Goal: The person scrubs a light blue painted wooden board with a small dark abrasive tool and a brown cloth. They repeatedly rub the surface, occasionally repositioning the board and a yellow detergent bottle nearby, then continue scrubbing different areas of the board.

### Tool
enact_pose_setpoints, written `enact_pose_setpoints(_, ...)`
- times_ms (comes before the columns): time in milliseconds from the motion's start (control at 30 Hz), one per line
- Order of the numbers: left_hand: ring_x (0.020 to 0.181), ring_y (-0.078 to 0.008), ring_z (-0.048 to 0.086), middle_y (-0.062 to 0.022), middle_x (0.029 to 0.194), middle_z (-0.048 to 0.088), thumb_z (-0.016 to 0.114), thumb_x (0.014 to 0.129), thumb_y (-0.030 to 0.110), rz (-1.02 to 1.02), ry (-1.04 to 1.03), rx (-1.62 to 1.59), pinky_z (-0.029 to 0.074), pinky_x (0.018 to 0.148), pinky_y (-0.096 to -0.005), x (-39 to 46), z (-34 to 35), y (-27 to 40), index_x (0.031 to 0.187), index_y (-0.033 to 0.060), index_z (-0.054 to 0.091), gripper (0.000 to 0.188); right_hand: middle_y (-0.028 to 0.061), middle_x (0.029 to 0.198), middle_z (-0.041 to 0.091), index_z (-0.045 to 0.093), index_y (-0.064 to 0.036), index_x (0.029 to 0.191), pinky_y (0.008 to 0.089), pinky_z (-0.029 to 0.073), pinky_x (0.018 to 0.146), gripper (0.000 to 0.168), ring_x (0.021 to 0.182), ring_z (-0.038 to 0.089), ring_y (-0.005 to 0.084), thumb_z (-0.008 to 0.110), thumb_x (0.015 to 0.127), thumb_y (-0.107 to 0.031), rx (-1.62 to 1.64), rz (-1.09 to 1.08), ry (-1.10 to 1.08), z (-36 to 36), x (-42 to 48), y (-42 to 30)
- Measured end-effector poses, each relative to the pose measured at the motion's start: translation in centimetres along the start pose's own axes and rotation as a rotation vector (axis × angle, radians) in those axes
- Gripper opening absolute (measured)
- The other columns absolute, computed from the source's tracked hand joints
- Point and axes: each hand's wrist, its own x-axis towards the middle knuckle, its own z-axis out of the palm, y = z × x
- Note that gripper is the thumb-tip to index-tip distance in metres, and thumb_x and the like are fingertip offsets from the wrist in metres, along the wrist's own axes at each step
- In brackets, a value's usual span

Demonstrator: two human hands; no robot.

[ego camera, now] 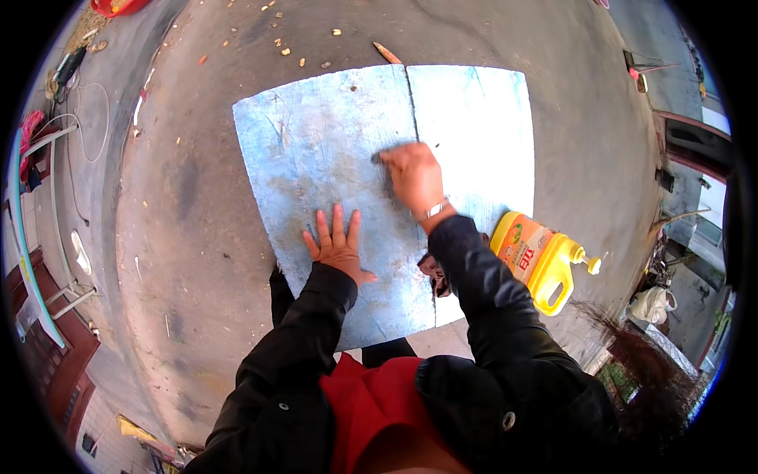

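Note:
A low table with a worn blue-white top (331, 148) stands before me, a dark seam running across its right part. My left hand (340, 252) lies flat on it, fingers spread, holding nothing. Near the middle of the top, my right hand (414, 178) is curled with its fingertips at the surface; a dark spot shows beside them, and no held object is plainly visible. A crumpled dark brown cloth (435, 275) lies partly under my right forearm. The yellow plastic pump bottle (527, 260) with an orange label lies at the table's right edge, its pump pointing right.
Small pale bits (286, 51) are scattered on the concrete floor beyond the table, near a brown pointed piece (387, 53). A red basin (118, 6) is at the upper left. A light-coloured metal frame (53, 219) stands far left; a white bag (651, 305) sits far right.

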Motion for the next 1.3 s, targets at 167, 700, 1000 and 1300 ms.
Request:
enact_pose_setpoints(167,0.140,-0.0453,-0.011,-0.0173,0.155,-0.008,0.084,0.052,0.053,0.033,0.052,-0.013,-0.003,0.105,-0.0672,0.0,0.4,-0.3,0.150,0.0186,0.003,0.132,0.0096,0.077,0.063,0.071,-0.011,0.078,0.0391,0.047,0.073,0.012,0.079,0.057,0.0298,0.059,0.077,-0.009,0.006,-0.053,-0.008,2.0,5.5,0.8)
enact_pose_setpoints(700,0.139,-0.0458,-0.011,-0.0176,0.155,-0.007,0.083,0.052,0.055,0.014,0.061,0.027,-0.003,0.106,-0.0656,0.3,0.3,-0.2,0.150,0.0189,0.001,0.132,0.0082,0.078,0.058,0.069,-0.010,0.084,0.0380,0.048,0.071,0.017,0.081,0.056,0.0296,0.060,0.071,-0.003,0.152,-0.065,-0.221,-0.6,-2.9,-2.0)
enact_pose_setpoints(1000,0.140,-0.0456,-0.012,-0.0170,0.155,-0.010,0.083,0.052,0.057,0.036,0.078,0.038,-0.003,0.105,-0.0661,0.3,1.0,-0.5,0.150,0.0189,0.001,0.133,0.0118,0.079,0.059,0.071,-0.012,0.082,0.0405,0.047,0.072,0.013,0.081,0.057,0.0314,0.060,0.075,-0.010,-0.035,-0.089,0.089,7.3,12.6,-0.9)
enact_pose_setpoints(1300,0.140,-0.0433,-0.011,-0.0134,0.156,-0.006,0.082,0.052,0.058,0.015,0.057,0.014,-0.004,0.104,-0.0665,0.0,0.6,-0.6,0.150,0.0217,0.005,0.130,0.0060,0.074,0.058,0.070,-0.011,0.083,0.0371,0.049,0.068,0.012,0.076,0.056,0.0268,0.065,0.073,-0.007,0.149,-0.143,-0.195,2.6,0.0,-4.0)
